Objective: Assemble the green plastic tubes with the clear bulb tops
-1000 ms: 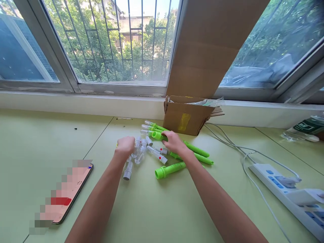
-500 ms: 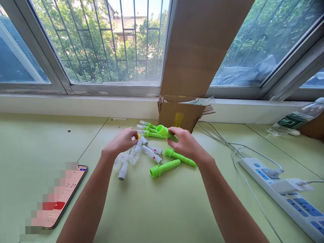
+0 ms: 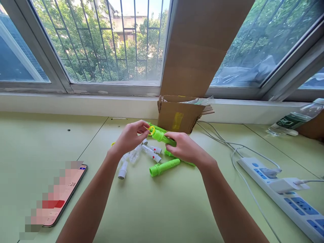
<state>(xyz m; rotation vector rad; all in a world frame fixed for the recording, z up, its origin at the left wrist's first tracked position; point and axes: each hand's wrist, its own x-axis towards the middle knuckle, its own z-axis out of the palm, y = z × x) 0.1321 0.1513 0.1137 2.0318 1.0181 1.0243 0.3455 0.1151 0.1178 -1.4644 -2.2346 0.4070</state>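
Observation:
Between the fingertips of my left hand (image 3: 133,136) is a small yellow ring (image 3: 151,130), right at the threaded mouth of a green plastic tube (image 3: 159,135). My right hand (image 3: 183,145) grips that tube by its body, tilted with the mouth toward the left. Whether the ring touches the thread I cannot tell. Below the hands lie another green threaded tube (image 3: 164,167) and one partly hidden under my right hand. Several clear plastic pieces with white ends, such as one clear tube (image 3: 151,154), are piled near my left wrist, beside a white-ended piece (image 3: 122,171).
A cardboard box (image 3: 174,118) stands behind the hands. At the left lies a phone (image 3: 65,195), partly blurred out. To the right are a white power strip (image 3: 286,199) with plugs and cables, and a plastic bottle (image 3: 295,119) lying near the sill.
My left hand has moved right and up, bringing the yellow ring to the mouth of the green tube. My right hand has turned the tube so its mouth points more to the left.

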